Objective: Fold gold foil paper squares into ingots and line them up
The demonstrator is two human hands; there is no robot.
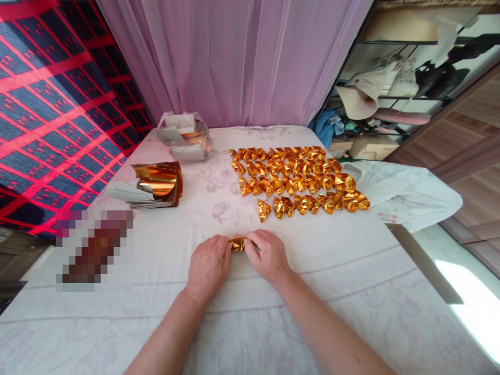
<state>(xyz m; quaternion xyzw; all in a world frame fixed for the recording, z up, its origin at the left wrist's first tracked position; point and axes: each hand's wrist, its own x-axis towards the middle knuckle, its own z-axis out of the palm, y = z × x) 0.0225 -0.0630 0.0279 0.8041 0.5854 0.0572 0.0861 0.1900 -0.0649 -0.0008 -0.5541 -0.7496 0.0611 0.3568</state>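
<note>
Both hands pinch one small gold foil piece at the near middle of the bed.

The left hand (208, 264) and right hand (269, 255) close their fingertips on either end of the gold foil piece (238, 244), which lies low on the white floral sheet (351, 281) with its long axis running left to right, one end toward each hand. Just beyond, folded gold ingots (299, 179) sit in four rows, stretching to the right. To the far left lies a stack of gold foil sheets (156, 185), curled at its edge, and behind it a clear plastic bag (183, 136) of more paper. No writing or label can be read on any of it. A pink curtain (234, 57) hangs at the far side.
</note>
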